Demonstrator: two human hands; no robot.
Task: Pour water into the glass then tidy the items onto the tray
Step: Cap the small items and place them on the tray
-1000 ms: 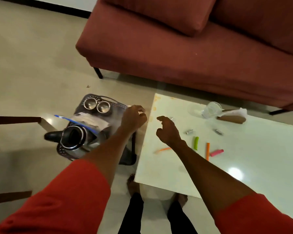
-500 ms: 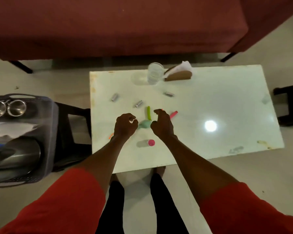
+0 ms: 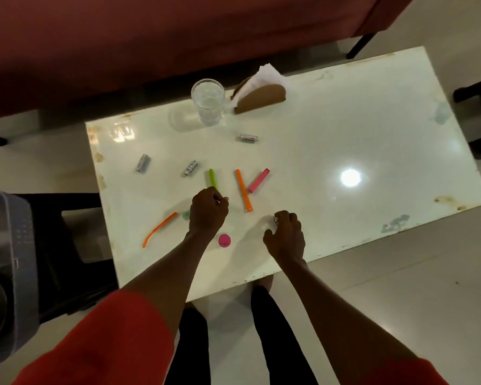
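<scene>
Green stick touching left hand fingers; glass well apart.

I'm standing at a glossy white table, a ceiling light glaring off its top. Red sofa is sitting just behind it, pale tiled floor spreading around it.

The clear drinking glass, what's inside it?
The clear drinking glass appears to hold clear water, partly filled; nothing else shows inside. Its base on the white table is not visible from above.
</scene>
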